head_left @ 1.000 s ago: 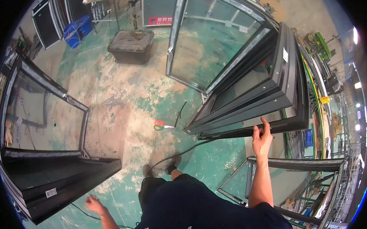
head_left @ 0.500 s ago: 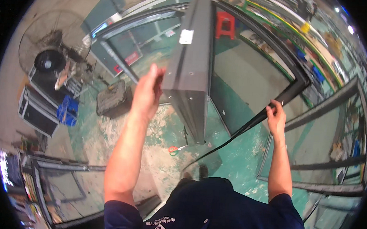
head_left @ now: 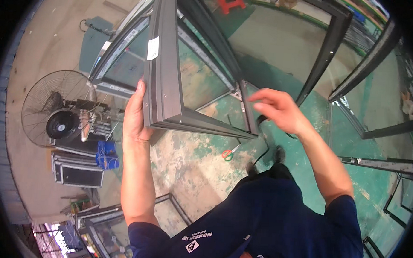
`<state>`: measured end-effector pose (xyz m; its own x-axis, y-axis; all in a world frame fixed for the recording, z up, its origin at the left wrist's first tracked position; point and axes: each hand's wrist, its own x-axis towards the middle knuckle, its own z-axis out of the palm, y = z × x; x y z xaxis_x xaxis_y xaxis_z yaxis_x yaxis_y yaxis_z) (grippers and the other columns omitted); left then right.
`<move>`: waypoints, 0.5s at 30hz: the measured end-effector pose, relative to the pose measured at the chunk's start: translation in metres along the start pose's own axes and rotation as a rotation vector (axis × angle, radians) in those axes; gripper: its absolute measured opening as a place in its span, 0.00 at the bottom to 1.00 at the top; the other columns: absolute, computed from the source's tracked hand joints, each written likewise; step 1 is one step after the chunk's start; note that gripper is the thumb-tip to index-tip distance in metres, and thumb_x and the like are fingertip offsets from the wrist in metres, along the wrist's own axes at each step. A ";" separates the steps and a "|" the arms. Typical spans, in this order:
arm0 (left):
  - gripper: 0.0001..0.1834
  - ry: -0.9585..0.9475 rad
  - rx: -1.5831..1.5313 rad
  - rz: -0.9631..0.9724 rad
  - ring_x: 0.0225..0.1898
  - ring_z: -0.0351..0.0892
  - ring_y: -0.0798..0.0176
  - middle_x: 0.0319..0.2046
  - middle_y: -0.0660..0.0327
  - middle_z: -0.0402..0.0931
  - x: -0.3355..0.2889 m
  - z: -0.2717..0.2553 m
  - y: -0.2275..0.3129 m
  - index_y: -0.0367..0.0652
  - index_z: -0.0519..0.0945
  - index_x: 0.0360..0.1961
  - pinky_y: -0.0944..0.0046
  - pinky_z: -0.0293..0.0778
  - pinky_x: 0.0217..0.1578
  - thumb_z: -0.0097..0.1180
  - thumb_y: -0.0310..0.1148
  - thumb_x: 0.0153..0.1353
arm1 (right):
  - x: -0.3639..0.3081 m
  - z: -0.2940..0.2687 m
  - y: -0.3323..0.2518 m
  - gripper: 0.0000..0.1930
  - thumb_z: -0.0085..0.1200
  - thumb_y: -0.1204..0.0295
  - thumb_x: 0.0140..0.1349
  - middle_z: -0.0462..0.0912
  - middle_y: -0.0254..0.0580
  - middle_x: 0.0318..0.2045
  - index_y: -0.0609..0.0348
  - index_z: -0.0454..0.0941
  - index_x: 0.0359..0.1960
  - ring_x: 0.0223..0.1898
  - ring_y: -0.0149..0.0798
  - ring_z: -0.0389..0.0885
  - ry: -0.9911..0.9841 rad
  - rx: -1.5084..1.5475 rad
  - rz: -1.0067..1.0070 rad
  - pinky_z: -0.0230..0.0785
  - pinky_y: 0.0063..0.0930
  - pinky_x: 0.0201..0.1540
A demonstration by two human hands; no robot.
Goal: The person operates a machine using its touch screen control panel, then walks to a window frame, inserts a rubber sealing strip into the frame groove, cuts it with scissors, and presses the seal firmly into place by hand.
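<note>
The left hand (head_left: 135, 114) is closed around the outer edge of a dark, glazed window frame (head_left: 165, 76) that stands tilted in front of the person, its lower corner toward the body. The right hand (head_left: 274, 109) hangs half open just beside the frame's inner corner, fingers loosely curled; a thin black strip (head_left: 262, 154) trails down from beneath it toward the floor (head_left: 186, 165), though whether the hand pinches it cannot be told. To do this well, the left hand should keep the frame steady, thumb and fingers on the metal rather than the glass, while the right works along the corner in short, even presses so the strip sits flat without kinking. Red-handled scissors (head_left: 228, 153) lie on the green floor right by the feet, easy to step on. More glazed frames lean at right (head_left: 380, 58) and lower left (head_left: 119, 217). A large fan (head_left: 60, 109) and a blue crate (head_left: 106, 154) stand well apart at left.
</note>
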<state>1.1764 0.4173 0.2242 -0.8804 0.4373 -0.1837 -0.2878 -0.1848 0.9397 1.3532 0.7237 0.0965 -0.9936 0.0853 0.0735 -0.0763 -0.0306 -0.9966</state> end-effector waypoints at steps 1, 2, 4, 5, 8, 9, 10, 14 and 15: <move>0.26 0.030 -0.004 0.012 0.45 0.85 0.60 0.46 0.56 0.84 -0.006 -0.005 0.002 0.36 0.78 0.57 0.60 0.81 0.46 0.55 0.49 0.73 | 0.015 0.017 -0.022 0.16 0.57 0.67 0.72 0.73 0.22 0.27 0.57 0.78 0.57 0.27 0.18 0.67 -0.169 0.064 -0.024 0.65 0.20 0.30; 0.26 0.068 0.015 0.041 0.47 0.85 0.59 0.47 0.55 0.84 -0.010 -0.014 0.000 0.35 0.78 0.58 0.59 0.80 0.49 0.52 0.49 0.75 | 0.029 0.031 -0.040 0.20 0.56 0.66 0.72 0.74 0.23 0.29 0.56 0.75 0.63 0.28 0.18 0.67 -0.331 0.123 -0.044 0.66 0.19 0.31; 0.26 0.059 0.090 0.079 0.48 0.84 0.58 0.48 0.55 0.83 -0.027 -0.011 0.002 0.35 0.77 0.58 0.59 0.80 0.51 0.51 0.49 0.75 | 0.053 0.059 -0.061 0.25 0.56 0.64 0.73 0.74 0.27 0.29 0.59 0.69 0.68 0.27 0.18 0.66 -0.496 0.325 -0.022 0.63 0.18 0.29; 0.26 0.014 0.159 0.110 0.49 0.84 0.57 0.50 0.54 0.83 -0.035 -0.006 0.003 0.34 0.77 0.59 0.58 0.79 0.53 0.49 0.48 0.76 | 0.062 0.062 -0.072 0.27 0.56 0.63 0.73 0.74 0.28 0.29 0.61 0.67 0.69 0.25 0.19 0.65 -0.595 0.434 -0.011 0.61 0.17 0.27; 0.26 0.131 0.113 0.152 0.52 0.82 0.58 0.52 0.54 0.82 -0.060 -0.002 -0.006 0.33 0.76 0.60 0.57 0.76 0.57 0.52 0.46 0.75 | 0.078 0.061 -0.083 0.28 0.56 0.64 0.73 0.74 0.31 0.30 0.64 0.66 0.69 0.22 0.20 0.63 -0.807 0.803 0.115 0.53 0.16 0.21; 0.26 0.182 0.058 0.165 0.53 0.81 0.61 0.53 0.55 0.82 -0.067 0.003 -0.008 0.31 0.76 0.60 0.58 0.75 0.56 0.56 0.45 0.73 | 0.080 0.061 -0.079 0.28 0.56 0.64 0.73 0.73 0.30 0.30 0.64 0.66 0.69 0.21 0.19 0.62 -0.848 0.934 0.186 0.52 0.16 0.21; 0.26 0.176 0.044 0.165 0.53 0.81 0.61 0.52 0.54 0.82 -0.076 0.003 -0.009 0.31 0.76 0.59 0.57 0.75 0.57 0.57 0.44 0.72 | 0.072 0.061 -0.089 0.29 0.55 0.65 0.73 0.73 0.30 0.30 0.64 0.63 0.70 0.21 0.19 0.61 -0.780 0.815 0.277 0.52 0.15 0.21; 0.25 0.277 0.093 0.242 0.53 0.81 0.59 0.52 0.53 0.81 -0.088 0.031 -0.015 0.31 0.75 0.59 0.56 0.74 0.59 0.57 0.43 0.72 | 0.063 0.051 -0.087 0.30 0.55 0.67 0.73 0.73 0.30 0.33 0.62 0.59 0.72 0.23 0.18 0.61 -0.923 1.022 0.260 0.53 0.13 0.21; 0.25 0.292 0.091 0.260 0.54 0.81 0.58 0.52 0.52 0.81 -0.088 0.034 -0.018 0.31 0.74 0.59 0.55 0.74 0.59 0.57 0.43 0.72 | 0.063 0.050 -0.085 0.30 0.55 0.68 0.73 0.73 0.30 0.33 0.62 0.59 0.72 0.23 0.18 0.61 -0.915 1.068 0.313 0.53 0.13 0.21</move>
<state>1.2717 0.4118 0.2335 -0.9933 0.1153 0.0014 -0.0185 -0.1718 0.9850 1.2928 0.6823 0.1875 -0.6532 -0.7087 0.2665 0.5336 -0.6806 -0.5021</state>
